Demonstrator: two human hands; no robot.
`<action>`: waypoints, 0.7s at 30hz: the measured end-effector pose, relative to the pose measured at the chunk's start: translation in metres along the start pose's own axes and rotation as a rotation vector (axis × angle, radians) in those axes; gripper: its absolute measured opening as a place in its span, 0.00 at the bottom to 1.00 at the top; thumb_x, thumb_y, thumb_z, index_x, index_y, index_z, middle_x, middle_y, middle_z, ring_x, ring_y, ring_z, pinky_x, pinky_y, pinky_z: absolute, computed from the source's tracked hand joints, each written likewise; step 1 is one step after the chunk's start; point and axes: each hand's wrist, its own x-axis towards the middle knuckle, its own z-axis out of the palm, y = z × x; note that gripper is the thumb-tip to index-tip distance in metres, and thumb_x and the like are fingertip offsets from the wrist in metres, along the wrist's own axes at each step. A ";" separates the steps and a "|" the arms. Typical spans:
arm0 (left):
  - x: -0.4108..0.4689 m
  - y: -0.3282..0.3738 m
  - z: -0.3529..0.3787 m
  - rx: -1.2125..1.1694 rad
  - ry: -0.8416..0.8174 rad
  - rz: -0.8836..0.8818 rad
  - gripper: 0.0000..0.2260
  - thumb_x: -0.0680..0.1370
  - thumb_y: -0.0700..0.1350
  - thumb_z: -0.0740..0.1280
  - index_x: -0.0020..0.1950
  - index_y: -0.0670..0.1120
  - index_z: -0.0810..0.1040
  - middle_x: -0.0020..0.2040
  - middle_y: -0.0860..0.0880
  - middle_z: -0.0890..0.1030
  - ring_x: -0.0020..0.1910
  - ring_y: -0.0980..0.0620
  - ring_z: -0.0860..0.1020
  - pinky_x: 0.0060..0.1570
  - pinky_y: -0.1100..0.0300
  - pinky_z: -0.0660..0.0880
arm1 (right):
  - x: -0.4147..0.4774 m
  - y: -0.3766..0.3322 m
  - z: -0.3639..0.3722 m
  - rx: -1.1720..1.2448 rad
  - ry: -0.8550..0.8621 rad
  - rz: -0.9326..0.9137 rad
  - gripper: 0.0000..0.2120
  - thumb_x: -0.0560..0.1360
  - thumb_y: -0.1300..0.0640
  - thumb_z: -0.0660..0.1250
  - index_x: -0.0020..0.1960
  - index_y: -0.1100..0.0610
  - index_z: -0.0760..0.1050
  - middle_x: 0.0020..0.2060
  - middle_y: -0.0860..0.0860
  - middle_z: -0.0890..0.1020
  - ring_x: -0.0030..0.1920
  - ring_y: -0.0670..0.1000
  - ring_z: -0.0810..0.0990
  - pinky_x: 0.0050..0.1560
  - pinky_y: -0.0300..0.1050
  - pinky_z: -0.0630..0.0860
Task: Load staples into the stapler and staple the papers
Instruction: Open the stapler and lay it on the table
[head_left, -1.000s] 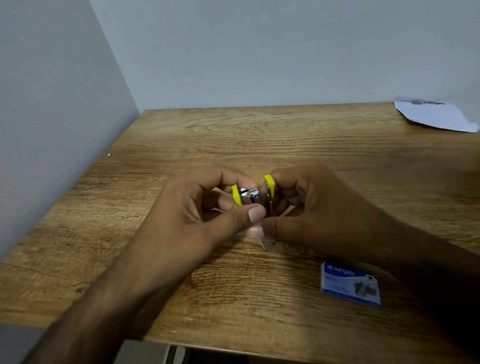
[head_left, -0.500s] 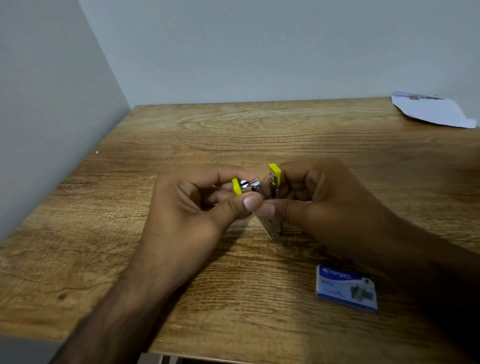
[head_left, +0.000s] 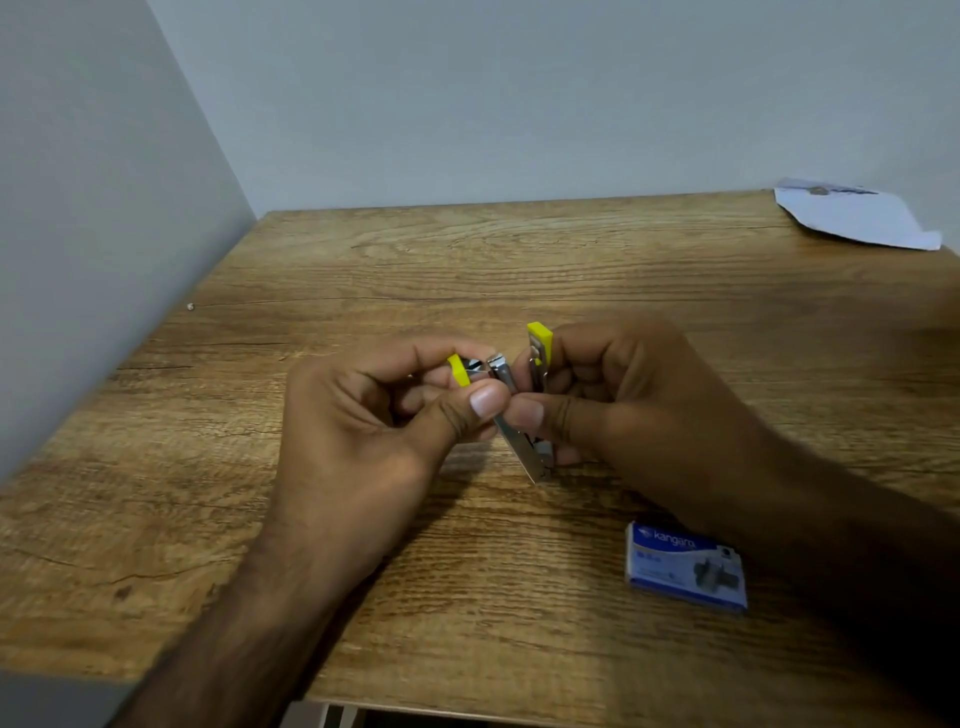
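A small metal stapler (head_left: 519, 431) with yellow plastic ends is held just above the wooden table (head_left: 519, 270) between both hands. Its parts are spread apart, one yellow end at each hand. My left hand (head_left: 374, 426) pinches the left part with thumb and fingers. My right hand (head_left: 623, 400) grips the right part, thumb pressed on the metal channel. A blue box of staples (head_left: 685, 569) lies flat on the table, in front of my right forearm. White papers (head_left: 857, 215) rest at the far right corner. I cannot tell whether staples sit in the channel.
Walls close off the table on the left and at the back. The near table edge runs below my forearms. A tiny speck (head_left: 190, 306) lies by the left wall.
The stapler has tilted, so its metal channel now points down toward the table and shows more. The two yellow ends have spread further apart. Both hands keep their hold.
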 end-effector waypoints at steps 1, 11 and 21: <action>0.000 0.001 0.000 0.007 0.002 0.006 0.08 0.70 0.39 0.77 0.48 0.45 0.88 0.39 0.35 0.86 0.35 0.46 0.85 0.40 0.57 0.84 | -0.001 0.000 0.000 0.000 -0.003 0.005 0.07 0.73 0.62 0.74 0.51 0.59 0.85 0.40 0.58 0.88 0.40 0.64 0.85 0.37 0.59 0.82; 0.003 -0.001 -0.010 -0.100 0.028 0.003 0.08 0.70 0.42 0.77 0.49 0.46 0.87 0.39 0.37 0.84 0.37 0.50 0.87 0.43 0.55 0.85 | 0.004 0.000 -0.012 0.262 -0.032 0.113 0.15 0.68 0.57 0.74 0.53 0.62 0.82 0.45 0.57 0.88 0.46 0.53 0.88 0.41 0.46 0.84; -0.017 -0.005 -0.065 0.128 0.042 -0.060 0.20 0.69 0.57 0.79 0.56 0.48 0.86 0.45 0.39 0.87 0.45 0.46 0.87 0.48 0.56 0.84 | 0.013 -0.004 -0.035 0.086 -0.257 0.184 0.13 0.62 0.54 0.81 0.45 0.55 0.86 0.42 0.55 0.88 0.41 0.51 0.85 0.43 0.41 0.83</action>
